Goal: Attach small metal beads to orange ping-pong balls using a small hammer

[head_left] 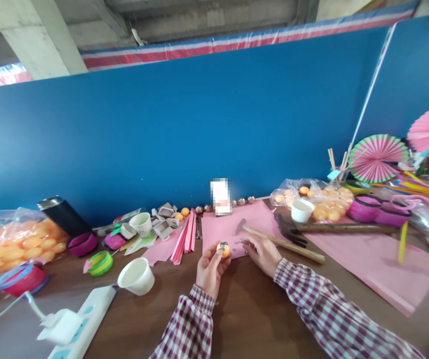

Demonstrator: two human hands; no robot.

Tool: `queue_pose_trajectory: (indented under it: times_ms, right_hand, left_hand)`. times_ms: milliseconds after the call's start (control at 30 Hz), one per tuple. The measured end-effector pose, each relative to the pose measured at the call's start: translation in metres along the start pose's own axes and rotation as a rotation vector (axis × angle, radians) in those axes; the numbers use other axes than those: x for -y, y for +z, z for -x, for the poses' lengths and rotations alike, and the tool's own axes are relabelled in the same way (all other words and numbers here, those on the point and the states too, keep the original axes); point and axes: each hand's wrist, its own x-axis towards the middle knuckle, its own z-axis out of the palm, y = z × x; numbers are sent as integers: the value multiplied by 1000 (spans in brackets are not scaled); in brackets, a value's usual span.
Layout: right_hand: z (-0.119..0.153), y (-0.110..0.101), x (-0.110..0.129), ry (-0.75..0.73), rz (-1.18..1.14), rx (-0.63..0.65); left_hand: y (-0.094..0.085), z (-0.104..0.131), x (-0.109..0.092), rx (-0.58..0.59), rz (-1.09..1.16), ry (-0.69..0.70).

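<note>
Brown tabletop (244, 319) below, the left hand (210, 271) has its fingers closed on a part-silvered orange ball (223, 252); whether the right hand (263, 253) pinches anything is unclear. Beyond the fingers, shiny balls (241, 201) look finished; bagged balls (31, 242) leftward, untouched.

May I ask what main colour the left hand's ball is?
The ball is mainly orange, in the head view.

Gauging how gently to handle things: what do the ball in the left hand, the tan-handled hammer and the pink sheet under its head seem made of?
Ball: probably plastic, given its smooth orange surface; the shiny top looks metallic. Hammer: handle likely wood, tan and dull; the grey head is perhaps metal. Sheet: likely paper, matte, thin and flat.
</note>
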Motion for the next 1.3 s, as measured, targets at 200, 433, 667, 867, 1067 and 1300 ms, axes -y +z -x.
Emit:
queue_pose_trajectory:
  times_ms: [200, 433, 667, 867, 1067, 1300]
  right_hand:
    - [-1, -5, 4, 20, -47, 14]
    - [-2, -7, 9, 34, -148, -1]
    - [-3, -5, 9, 82, -252, -36]
    - [-2, 2, 5, 77, -276, -60]
    - [0, 1, 24, 152, -480, -74]
    - [5, 12, 40, 338, -910, 50]
  left_hand:
    - [0, 0, 1, 6, -7, 4]
    - [0, 1, 1, 1, -16, -5]
    - [0, 0, 1, 24, -18, 6]
    - [-1, 0, 1, 11, -13, -5]
    - [1, 1, 0, -12, 25, -12]
    - [0, 3, 2, 77, 33, 15]
